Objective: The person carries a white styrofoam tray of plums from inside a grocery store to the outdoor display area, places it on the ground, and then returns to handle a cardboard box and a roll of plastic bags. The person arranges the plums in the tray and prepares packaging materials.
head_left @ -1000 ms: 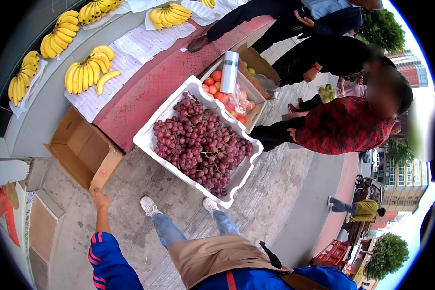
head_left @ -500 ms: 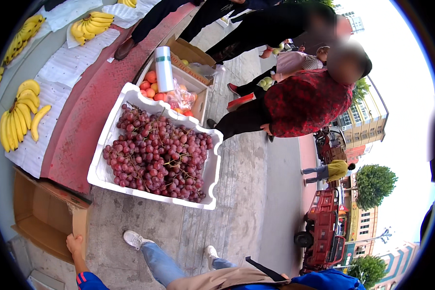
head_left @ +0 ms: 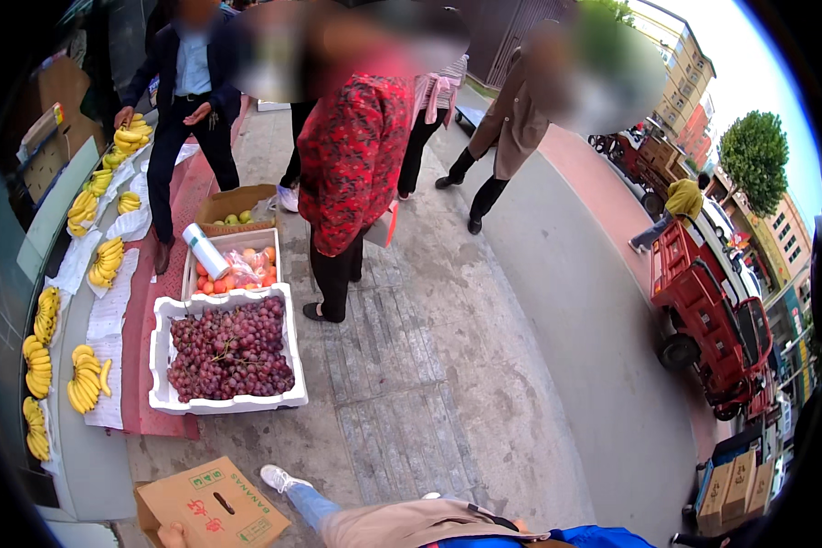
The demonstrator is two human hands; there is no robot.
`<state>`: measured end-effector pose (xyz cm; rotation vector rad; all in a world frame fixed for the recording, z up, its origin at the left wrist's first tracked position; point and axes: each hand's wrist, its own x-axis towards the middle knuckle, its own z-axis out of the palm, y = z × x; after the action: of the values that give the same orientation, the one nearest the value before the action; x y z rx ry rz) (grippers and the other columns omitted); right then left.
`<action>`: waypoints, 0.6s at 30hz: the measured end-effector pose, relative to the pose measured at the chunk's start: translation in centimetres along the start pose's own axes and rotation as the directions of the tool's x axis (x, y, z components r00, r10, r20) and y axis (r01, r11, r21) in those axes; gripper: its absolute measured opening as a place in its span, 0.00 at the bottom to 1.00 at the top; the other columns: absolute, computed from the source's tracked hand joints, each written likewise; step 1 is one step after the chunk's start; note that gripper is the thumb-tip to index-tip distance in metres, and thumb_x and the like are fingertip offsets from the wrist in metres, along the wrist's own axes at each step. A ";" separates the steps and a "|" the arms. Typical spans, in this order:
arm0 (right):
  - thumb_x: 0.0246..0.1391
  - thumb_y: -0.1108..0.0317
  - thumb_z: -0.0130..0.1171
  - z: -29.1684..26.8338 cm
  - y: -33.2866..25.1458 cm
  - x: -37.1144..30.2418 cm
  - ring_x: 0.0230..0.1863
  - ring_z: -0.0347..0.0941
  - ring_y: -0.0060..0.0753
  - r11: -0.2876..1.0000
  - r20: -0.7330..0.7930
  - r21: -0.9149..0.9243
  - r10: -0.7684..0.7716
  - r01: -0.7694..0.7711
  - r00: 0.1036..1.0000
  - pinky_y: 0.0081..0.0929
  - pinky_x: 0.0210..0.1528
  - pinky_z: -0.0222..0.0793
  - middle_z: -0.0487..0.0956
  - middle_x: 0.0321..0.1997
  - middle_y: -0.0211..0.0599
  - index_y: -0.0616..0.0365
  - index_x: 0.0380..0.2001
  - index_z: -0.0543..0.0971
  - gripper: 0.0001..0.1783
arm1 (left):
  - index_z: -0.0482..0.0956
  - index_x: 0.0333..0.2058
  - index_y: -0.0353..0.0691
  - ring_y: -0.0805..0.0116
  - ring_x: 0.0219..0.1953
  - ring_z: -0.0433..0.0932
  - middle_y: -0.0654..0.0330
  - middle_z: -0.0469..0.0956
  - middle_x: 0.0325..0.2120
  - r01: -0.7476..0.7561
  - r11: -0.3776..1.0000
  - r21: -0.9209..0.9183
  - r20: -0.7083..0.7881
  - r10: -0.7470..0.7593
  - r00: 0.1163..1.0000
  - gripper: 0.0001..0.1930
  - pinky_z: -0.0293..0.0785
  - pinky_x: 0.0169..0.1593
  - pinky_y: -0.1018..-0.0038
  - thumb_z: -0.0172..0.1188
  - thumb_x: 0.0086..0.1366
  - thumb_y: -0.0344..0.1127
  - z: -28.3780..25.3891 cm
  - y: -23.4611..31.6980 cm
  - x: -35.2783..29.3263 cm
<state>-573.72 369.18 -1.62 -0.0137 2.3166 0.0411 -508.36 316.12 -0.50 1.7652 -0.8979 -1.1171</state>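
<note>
Lower left: the cardboard box (head_left: 215, 498), gripped by the left hand (head_left: 171, 535), blocks the near side; white shoe (head_left: 281, 478) just beyond its right corner narrows that edge. Band of pavement (head_left: 402, 438) passable between box and foam crate (head_left: 233, 405). Crate hemmed by red step (head_left: 169, 424) at left, fruit box (head_left: 258, 239) behind. Right of crate: wide passage through centre; person in red patterned top (head_left: 354, 164) obstructs upper centre.

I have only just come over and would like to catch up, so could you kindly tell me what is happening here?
The person's left hand holds a cardboard box at the lower edge of the view. Beyond it sits a white crate of dark red grapes, with bananas on white sheets to its left. A person in a red patterned top stands nearby.
</note>
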 end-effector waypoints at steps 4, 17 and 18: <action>0.43 0.68 0.54 -6.4 4.5 -2.2 0.21 0.74 0.37 0.852 -0.044 0.519 -0.048 0.064 0.998 0.31 0.23 0.68 0.77 0.23 0.44 0.64 0.25 0.78 0.09 | 0.70 0.21 0.28 0.75 0.10 0.63 0.62 0.67 0.11 0.089 0.938 0.336 -0.038 -0.081 0.996 0.07 0.57 0.12 0.79 0.43 0.43 0.16 8.1 0.3 -8.7; 0.46 0.76 0.46 -40.1 -4.5 21.3 0.20 0.70 0.26 0.419 -0.156 0.853 -0.366 0.312 0.917 0.22 0.22 0.68 0.74 0.20 0.37 0.62 0.31 0.72 0.08 | 0.68 0.25 0.30 0.75 0.13 0.63 0.62 0.66 0.13 0.168 0.942 -0.291 0.142 -0.131 0.981 0.08 0.57 0.15 0.78 0.43 0.48 0.12 50.5 4.8 -37.9; 0.47 0.75 0.45 -42.9 -6.2 23.2 0.21 0.71 0.25 0.393 -0.185 0.846 -0.417 0.360 0.890 0.23 0.24 0.69 0.75 0.21 0.36 0.61 0.31 0.72 0.08 | 0.67 0.25 0.30 0.75 0.13 0.63 0.61 0.66 0.13 0.168 0.950 -0.265 0.172 -0.125 0.977 0.08 0.58 0.15 0.78 0.43 0.48 0.12 54.6 4.7 -38.4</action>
<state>-620.83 361.55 10.30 -0.0447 1.9524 -1.3794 -572.98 333.20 2.70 1.5485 -0.6670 -1.4188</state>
